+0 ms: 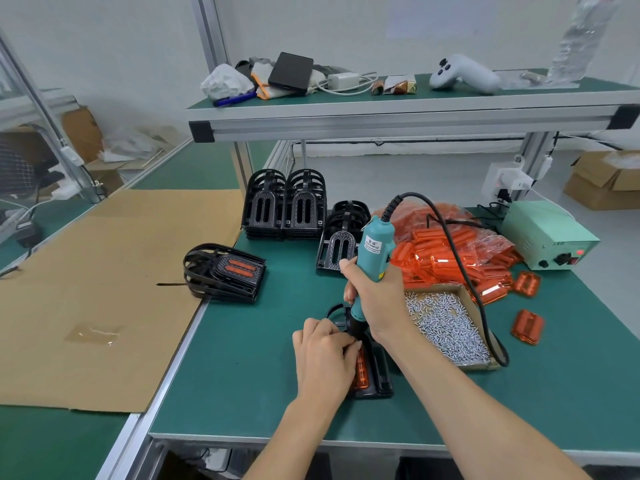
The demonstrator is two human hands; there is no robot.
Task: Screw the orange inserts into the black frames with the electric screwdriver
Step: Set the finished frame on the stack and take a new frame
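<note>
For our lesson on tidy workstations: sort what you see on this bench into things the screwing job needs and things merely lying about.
Needed: electric screwdriver in the right hand; black frame steadied by the left hand; box of screws; bag of orange inserts; stacked frames.

Lying about: white controller, charger, black case, blue pen, all on the shelf.

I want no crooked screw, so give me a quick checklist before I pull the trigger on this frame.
1. Electric screwdriver gripped upright by right hand: ok.
2. Left hand steadying the black frame: ok.
3. Orange insert sitting in the frame: ok; fully seated: cannot tell.
4. Bit on the screw: cannot tell, hands hide it.
5. Screw box stocked and close: ok.
6. Cord off the workpiece: ok.
</note>
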